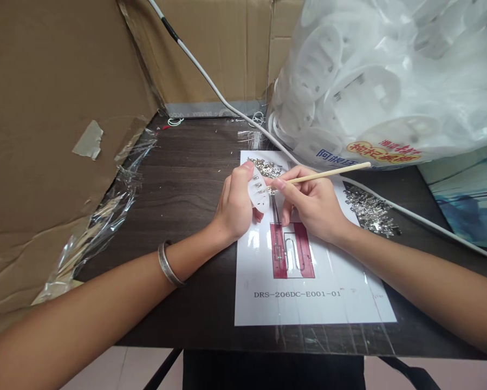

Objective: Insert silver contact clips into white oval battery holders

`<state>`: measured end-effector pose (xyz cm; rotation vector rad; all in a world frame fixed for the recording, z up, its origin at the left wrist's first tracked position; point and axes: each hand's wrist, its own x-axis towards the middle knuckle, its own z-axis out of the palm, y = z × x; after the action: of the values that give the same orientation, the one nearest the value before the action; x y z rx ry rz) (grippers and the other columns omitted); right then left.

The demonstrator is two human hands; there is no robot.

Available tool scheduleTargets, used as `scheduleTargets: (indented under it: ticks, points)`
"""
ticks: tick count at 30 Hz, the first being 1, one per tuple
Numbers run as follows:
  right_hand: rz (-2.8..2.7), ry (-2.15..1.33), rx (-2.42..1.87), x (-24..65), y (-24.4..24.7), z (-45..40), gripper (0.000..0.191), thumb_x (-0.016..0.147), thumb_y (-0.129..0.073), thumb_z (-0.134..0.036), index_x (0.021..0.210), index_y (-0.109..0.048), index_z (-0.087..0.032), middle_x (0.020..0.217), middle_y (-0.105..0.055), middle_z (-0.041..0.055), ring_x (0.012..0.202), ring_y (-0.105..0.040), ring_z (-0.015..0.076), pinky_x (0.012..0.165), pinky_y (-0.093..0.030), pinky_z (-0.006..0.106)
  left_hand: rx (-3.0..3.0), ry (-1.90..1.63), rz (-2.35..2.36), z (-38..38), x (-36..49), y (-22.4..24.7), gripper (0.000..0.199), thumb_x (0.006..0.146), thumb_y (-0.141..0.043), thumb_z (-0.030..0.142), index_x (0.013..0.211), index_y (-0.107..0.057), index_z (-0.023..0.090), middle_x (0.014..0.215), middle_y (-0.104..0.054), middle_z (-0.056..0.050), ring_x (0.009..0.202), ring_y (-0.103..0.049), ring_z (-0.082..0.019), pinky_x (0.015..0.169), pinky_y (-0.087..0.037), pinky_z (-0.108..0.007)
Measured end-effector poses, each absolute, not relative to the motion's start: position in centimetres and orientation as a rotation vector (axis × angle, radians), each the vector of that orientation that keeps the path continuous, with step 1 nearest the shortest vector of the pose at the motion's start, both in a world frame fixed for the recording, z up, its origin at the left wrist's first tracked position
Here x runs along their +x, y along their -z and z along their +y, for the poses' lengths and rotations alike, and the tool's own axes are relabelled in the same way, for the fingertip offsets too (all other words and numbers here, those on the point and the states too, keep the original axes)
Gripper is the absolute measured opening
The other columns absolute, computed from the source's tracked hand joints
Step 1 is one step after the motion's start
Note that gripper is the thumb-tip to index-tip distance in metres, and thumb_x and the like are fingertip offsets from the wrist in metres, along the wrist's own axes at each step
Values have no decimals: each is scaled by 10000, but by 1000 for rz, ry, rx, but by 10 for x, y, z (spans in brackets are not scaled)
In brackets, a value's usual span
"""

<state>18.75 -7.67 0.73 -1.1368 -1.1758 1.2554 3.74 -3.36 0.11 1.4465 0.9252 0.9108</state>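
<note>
My left hand point(239, 201) is closed on the edge of a white plastic disc point(258, 190), which is tilted and has slots with small metal pieces in them. Between the thumb and fingers of my right hand point(308, 197) is a thin wooden stick point(328, 173), its near end close to the disc's face. Whether the tip touches the disc I cannot tell. Behind the disc lies a pile of small metal clips point(265, 167) on a white printed sheet point(308, 311). Part of that pile is hidden by my hands.
More metal clips point(371, 210) lie heaped on the dark table point(178, 179) at the right. A large clear bag point(361, 103) of white discs stands behind. A white cable point(210, 81) crosses the table. Wooden sticks in clear wrap point(91, 233) rest at the left beside cardboard point(56, 108).
</note>
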Motion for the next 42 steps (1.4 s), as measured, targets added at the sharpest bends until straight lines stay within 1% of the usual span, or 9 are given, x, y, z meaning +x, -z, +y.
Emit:
scheduleTargets:
  ticks: [4, 9, 13, 17, 21, 28, 35, 39, 42]
  points:
    - [-1072, -1197, -1102, 188, -8, -75, 453, 779, -890, -538, 826, -585, -205, 717, -752, 0, 381, -640, 119, 343, -479, 216, 1270, -950, 923, -32, 41, -3, 613, 958, -330, 679, 550, -460, 239, 383, -483, -12, 361, -460, -128, 404, -396, -286]
    - [-987, -1116, -1122, 187, -6, -76, 296, 866, -828, -452, 940, -696, -198, 984, -826, 54, 410, -671, 107, 384, -542, 218, 1222, -982, 857, -34, 41, -9, 609, 907, -435, 694, 523, -494, 226, 381, -480, -18, 338, -458, -127, 347, -341, -286]
    - [-1043, -1135, -1131, 188, -5, -77, 304, 923, -764, -473, 1012, -753, -182, 1118, -821, 93, 415, -662, 92, 413, -566, 231, 1270, -987, 753, -39, 32, -13, 574, 910, -489, 687, 597, -525, 207, 435, -533, -19, 381, -523, -130, 385, -404, -277]
    - [-1132, -1182, -1079, 190, -5, -78, 279, 887, -817, -406, 1013, -797, -158, 957, -824, 68, 469, -673, 92, 450, -562, 215, 1262, -939, 727, -43, 23, -14, 543, 891, -525, 746, 769, -522, 217, 557, -602, -4, 454, -594, -150, 401, -475, -276]
    - [-1195, -1271, -972, 191, -5, -79, 220, 896, -829, -340, 1041, -821, -176, 732, -774, 4, 534, -669, 90, 508, -579, 189, 1288, -911, 685, -45, 21, -13, 577, 896, -521, 784, 826, -510, 211, 541, -590, 0, 461, -602, -156, 427, -501, -279]
    - [-1229, -1309, -906, 192, -5, -79, 166, 935, -796, -336, 1039, -841, -215, 760, -779, 8, 580, -668, 92, 523, -574, 190, 1325, -896, 691, -42, 20, -12, 634, 916, -439, 815, 762, -510, 204, 539, -575, -11, 444, -576, -141, 427, -476, -276]
    - [-1119, -1280, -983, 193, -2, -77, 356, 793, -904, -389, 1066, -803, -184, 792, -772, 20, 525, -674, 133, 495, -572, 266, 1368, -847, 603, -39, 14, -11, 367, 936, -620, 513, 1050, -526, 178, 595, -620, 35, 442, -569, -121, 436, -457, -236]
    - [-1150, -1272, -976, 192, -2, -78, 373, 869, -829, -463, 1072, -795, -153, 704, -748, 31, 571, -686, 157, 538, -576, 286, 1221, -743, 570, -38, 16, -15, 365, 892, -643, 462, 1051, -456, 193, 623, -672, 19, 414, -614, -165, 398, -486, -269]
    - [-1170, -1290, -936, 192, -3, -79, 372, 924, -775, -502, 1056, -797, -155, 641, -704, 6, 565, -652, 134, 553, -556, 263, 1115, -668, 525, -37, 17, -17, 308, 883, -631, 396, 1037, -462, 189, 674, -715, -9, 408, -626, -166, 391, -488, -267]
